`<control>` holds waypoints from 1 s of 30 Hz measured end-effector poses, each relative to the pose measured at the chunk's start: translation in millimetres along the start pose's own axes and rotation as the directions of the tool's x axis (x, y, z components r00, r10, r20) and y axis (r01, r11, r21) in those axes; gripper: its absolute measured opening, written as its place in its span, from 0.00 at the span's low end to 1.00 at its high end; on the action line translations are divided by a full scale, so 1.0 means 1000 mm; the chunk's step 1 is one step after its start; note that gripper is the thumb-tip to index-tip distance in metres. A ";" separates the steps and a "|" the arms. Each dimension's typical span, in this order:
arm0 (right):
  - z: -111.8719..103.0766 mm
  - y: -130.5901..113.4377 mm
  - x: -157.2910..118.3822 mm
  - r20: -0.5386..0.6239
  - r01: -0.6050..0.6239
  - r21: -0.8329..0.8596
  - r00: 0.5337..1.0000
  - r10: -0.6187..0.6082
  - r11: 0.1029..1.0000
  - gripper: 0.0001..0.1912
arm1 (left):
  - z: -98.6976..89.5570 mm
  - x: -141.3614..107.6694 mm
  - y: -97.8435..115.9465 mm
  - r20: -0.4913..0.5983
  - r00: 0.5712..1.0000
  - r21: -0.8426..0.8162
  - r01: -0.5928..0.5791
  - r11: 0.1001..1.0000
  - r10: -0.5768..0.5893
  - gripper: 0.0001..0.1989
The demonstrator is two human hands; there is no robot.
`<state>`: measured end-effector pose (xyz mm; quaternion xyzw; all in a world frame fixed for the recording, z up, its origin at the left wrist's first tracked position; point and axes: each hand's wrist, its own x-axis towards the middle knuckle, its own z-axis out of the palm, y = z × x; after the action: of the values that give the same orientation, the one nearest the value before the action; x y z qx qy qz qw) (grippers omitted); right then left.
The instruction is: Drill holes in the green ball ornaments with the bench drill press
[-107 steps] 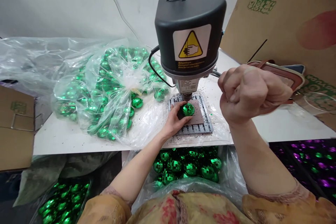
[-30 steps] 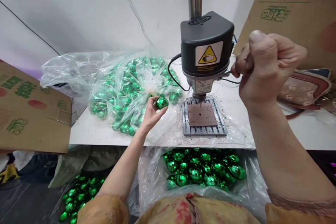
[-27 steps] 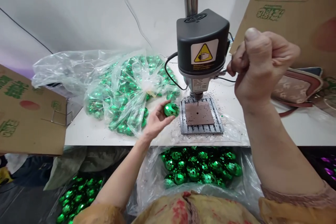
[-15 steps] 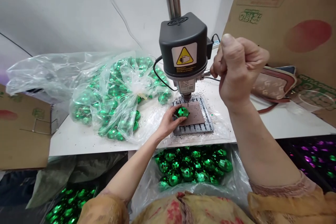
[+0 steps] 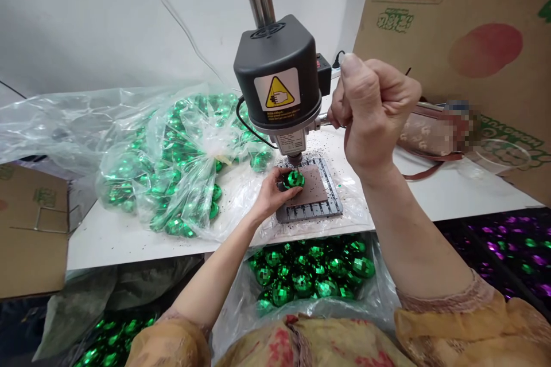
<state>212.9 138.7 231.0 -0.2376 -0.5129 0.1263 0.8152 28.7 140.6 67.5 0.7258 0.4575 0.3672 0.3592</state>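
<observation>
My left hand [image 5: 274, 190] grips a shiny green faceted ball [image 5: 295, 179] between thumb and fingers. The ball rests over a brown pad [image 5: 316, 186] on the slotted metal base [image 5: 333, 206], directly beneath the chuck of a black drill press [image 5: 278, 74]. Raised at the right of the machine, my right hand [image 5: 374, 114] is closed around its feed handle [image 5: 323, 119]; most of the handle is hidden by the fingers. Dark shavings lie scattered round the base.
A clear plastic bag [image 5: 215, 137] of green balls lies left on the white table [image 5: 142, 243]. More green balls [image 5: 302, 281] sit in a plastic-lined container below the front edge. Cardboard boxes [image 5: 32, 241] flank both sides; a pouch [image 5: 428, 132] lies right.
The view has shifted, so the machine appears further left. The chuck is now down close against the ball's top, and the drill bit between them no longer shows. Both hands keep their grip.
</observation>
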 end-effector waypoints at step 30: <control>0.004 -0.002 0.002 -0.050 0.065 0.127 0.997 -0.059 0.990 0.28 | 0.034 -0.010 -0.008 -0.081 0.997 -0.175 -0.015 0.984 0.000 0.30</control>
<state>210.1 138.6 235.3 -0.1713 -0.4918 0.1282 0.8440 51.8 127.9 43.0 0.6777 0.4346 0.4363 0.4019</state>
